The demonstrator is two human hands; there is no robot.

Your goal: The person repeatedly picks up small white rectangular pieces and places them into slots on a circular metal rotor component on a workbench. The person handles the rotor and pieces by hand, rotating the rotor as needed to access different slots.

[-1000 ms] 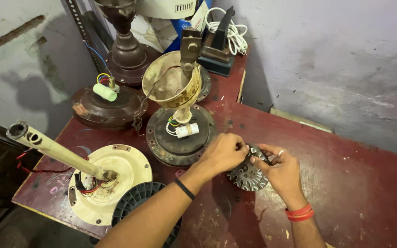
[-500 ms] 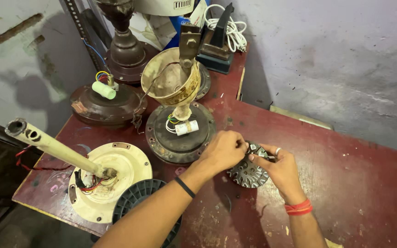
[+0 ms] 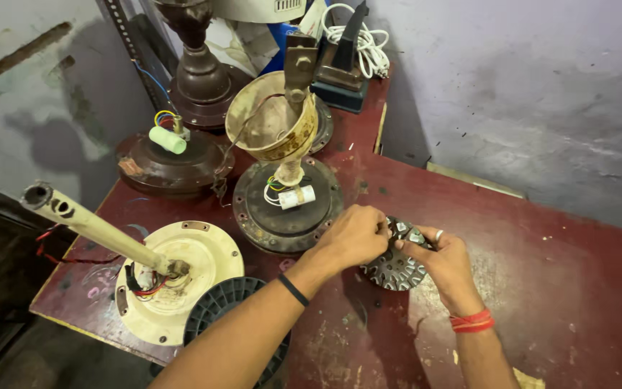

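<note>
centre right of the frame, your left hand [image 3: 358,236] and right hand [image 3: 444,263] clamp together on a round metal stator core [image 3: 395,268] resting on the red table [image 3: 570,288] — you're working its windings.

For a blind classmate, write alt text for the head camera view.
Both hands, left hand and right hand, grip a round slotted metal core on a worn red table. Dismantled ceiling fan motors stand behind and to the left.
</note>
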